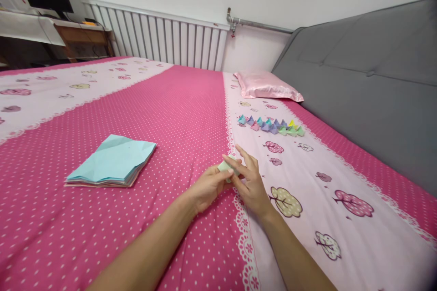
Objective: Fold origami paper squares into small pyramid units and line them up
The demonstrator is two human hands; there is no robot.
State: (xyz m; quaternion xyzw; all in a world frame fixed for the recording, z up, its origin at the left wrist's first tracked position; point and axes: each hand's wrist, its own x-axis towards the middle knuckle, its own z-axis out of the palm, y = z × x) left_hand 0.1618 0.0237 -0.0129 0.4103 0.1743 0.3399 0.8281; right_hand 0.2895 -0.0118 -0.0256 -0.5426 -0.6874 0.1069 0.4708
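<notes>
Both my hands meet low over the pink bedsheet [191, 113] around a small folded piece of pale green paper [226, 165]. My left hand [208, 188] pinches its near edge with closed fingers. My right hand [251, 182] presses on it from the right, fingers together along the fold. A stack of coloured paper sheets [112, 163], light blue on top, lies to the left of my hands. A row of several small folded paper shapes [271, 125] in blue, purple, green and yellow lies farther away on the right.
A pink satin pillow [266, 86] rests by the grey padded headboard [368, 86] on the right. A white radiator [164, 38] runs along the far wall. A wooden desk [82, 36] with a dark screen stands at the back left.
</notes>
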